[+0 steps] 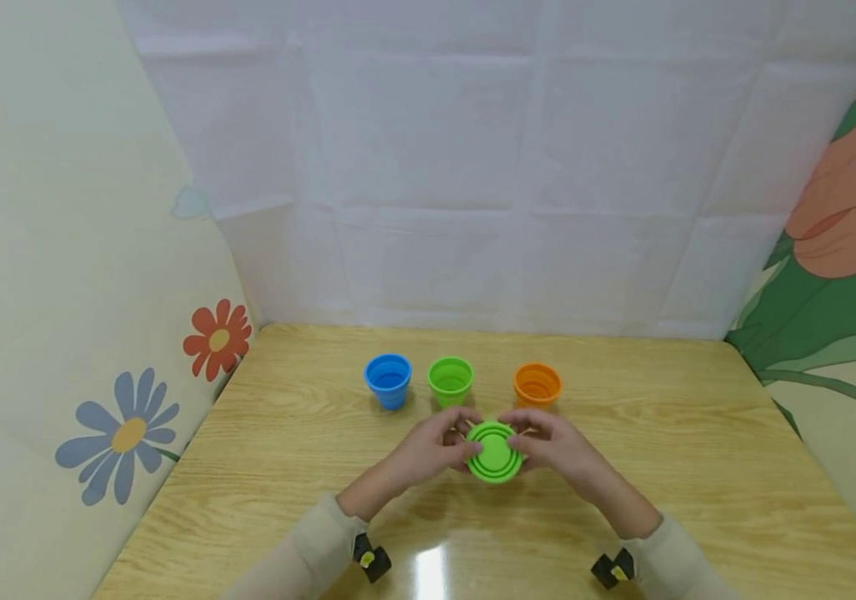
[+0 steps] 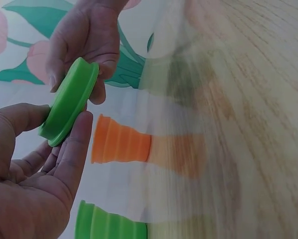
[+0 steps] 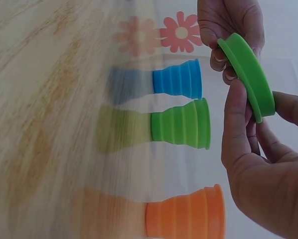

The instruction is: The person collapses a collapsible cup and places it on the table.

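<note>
Both hands hold a collapsed green folding cup (image 1: 494, 454) above the table, its ringed round face towards the head camera. My left hand (image 1: 431, 446) pinches its left edge, thumb on the face and fingers behind. On the opposite edge my right hand (image 1: 553, 442) grips it the same way. Seen from the left wrist, the folded cup (image 2: 72, 102) is a flat disc with a wider rim. Just beyond the hands stand an unfolded green cup (image 1: 450, 379) and an orange cup (image 1: 537, 385), both partly hidden at the base. A blue cup (image 1: 388, 379) stands to their left.
The three unfolded cups form a row on the glossy wooden table (image 1: 270, 442). Behind it hangs a creased white cloth (image 1: 435, 167). Flower-printed sheets (image 1: 60, 292) border the left and right sides.
</note>
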`<state>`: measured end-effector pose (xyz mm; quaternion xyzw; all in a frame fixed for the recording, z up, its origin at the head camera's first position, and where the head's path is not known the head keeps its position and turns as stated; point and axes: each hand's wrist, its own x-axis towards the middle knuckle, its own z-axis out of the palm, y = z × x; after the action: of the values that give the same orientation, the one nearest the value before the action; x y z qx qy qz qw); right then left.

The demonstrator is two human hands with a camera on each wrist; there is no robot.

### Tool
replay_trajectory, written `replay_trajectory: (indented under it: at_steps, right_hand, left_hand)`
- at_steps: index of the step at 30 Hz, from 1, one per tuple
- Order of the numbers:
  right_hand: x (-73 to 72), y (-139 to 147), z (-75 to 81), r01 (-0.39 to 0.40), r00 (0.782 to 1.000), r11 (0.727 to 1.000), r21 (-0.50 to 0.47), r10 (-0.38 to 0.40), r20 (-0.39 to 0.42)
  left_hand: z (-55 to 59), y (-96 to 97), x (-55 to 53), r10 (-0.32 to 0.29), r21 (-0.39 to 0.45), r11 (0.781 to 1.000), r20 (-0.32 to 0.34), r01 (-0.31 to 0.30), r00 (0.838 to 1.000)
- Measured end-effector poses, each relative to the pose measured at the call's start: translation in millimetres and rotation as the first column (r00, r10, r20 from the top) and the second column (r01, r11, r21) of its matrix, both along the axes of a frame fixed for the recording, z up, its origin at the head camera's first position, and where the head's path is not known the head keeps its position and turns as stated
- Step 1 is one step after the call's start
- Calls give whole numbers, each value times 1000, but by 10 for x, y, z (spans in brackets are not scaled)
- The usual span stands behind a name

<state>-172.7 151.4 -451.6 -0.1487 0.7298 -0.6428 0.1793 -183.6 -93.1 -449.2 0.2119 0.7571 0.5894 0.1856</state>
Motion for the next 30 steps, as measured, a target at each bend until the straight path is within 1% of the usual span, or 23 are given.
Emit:
replay_trajectory:
  at_steps: [3, 10, 16, 20, 22, 25, 27, 30]
  right_hand:
    - [11, 10, -16, -6, 1000, 1000, -5, 6, 12]
    - [17, 45, -55, -17, 1000, 1000, -23, 17, 17]
    - [29, 95, -101, 3, 999, 1000, -25, -1, 53]
    - [37, 137, -121, 33, 996, 999, -29, -31, 88]
    - [43, 166, -124, 55, 993, 998, -36, -51, 108]
    - [46, 211, -128, 83, 988, 995, -52, -75, 138]
    - [49, 239, -130, 92, 984, 993, -68, -81, 157]
    - [49, 270, -136, 103, 978, 990, -99, -83, 193]
  left_hand:
    - [-6, 6, 13, -2, -6, 1000, 7, 2, 1000]
    - [-39, 30, 13, -8, 12, 1000, 16, 8, 1000]
    - [-46, 72, 20, -13, 27, 1000, 25, 13, 1000]
    - [-51, 102, 5, -20, 29, 999, 18, 20, 1000]
    - [-54, 118, -6, -15, 14, 1000, -15, 15, 1000]
    - [-52, 144, -22, -8, -14, 1000, -105, 7, 994]
    - [-41, 159, -21, -4, -34, 999, -181, -2, 983]
    - [-28, 190, -15, -10, -44, 999, -279, -3, 960]
